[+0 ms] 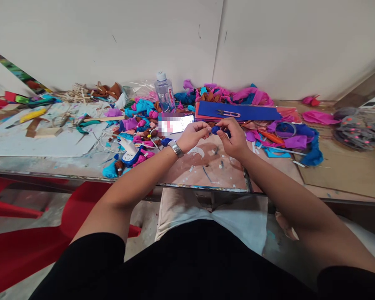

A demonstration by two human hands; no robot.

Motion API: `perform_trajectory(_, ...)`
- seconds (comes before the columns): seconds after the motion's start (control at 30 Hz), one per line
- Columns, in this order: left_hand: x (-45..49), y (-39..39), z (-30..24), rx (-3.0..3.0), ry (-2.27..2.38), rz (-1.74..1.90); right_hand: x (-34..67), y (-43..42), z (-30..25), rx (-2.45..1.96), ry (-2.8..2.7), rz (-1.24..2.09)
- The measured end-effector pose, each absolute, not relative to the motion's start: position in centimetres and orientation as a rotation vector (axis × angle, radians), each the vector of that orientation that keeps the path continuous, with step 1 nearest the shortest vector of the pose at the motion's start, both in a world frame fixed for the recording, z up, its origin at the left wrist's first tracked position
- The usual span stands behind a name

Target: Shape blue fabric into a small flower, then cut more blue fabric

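Note:
Both my hands meet over the middle of the worktable (206,175). My left hand (192,135), with a metal watch on its wrist, is closed in a pinch on a small dark blue piece of rolled crepe paper (215,130). My right hand (234,135) curls its fingers round the other side of the same blue piece. A pile of small rolled paper buds (140,133) in pink, blue and brown lies just left of my left hand. A phone (176,123) lies flat behind my hands.
A water bottle (164,92) stands at the back. Blue paper sheets (240,111) with a small snip tool on top lie behind my right hand, with crumpled pink and blue paper (243,95) beyond. A glue gun (129,151), wood scraps (78,92) and a red plastic chair (34,246) are at left.

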State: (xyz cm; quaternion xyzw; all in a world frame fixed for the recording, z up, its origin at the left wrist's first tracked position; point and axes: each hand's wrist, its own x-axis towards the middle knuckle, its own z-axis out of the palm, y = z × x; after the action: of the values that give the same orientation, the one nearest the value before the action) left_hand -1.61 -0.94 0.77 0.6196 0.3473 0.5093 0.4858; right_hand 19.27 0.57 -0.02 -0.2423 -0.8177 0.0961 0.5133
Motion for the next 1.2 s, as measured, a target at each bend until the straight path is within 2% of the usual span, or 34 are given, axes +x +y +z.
perform_trajectory(0.6,-1.62,-0.81,0.32,1.359,0.819,1.155,19.17,0.33,0.32,-0.62,-1.999,0.239)
perform_trajectory(0.73,-1.59,-0.72,0.17,1.413,0.886,1.14,19.22,0.53,0.11,-0.628,-2.003,0.222)
perform_trajectory(0.93,-1.97,-0.69,0.34,1.629,0.906,1.318,19.29,0.6,0.0,-0.675,-2.046,0.24)
perform_trajectory(1.2,-1.88,-1.01,0.4,1.73,0.81,1.263,19.5,0.84,-0.2,-0.705,-2.028,0.274)
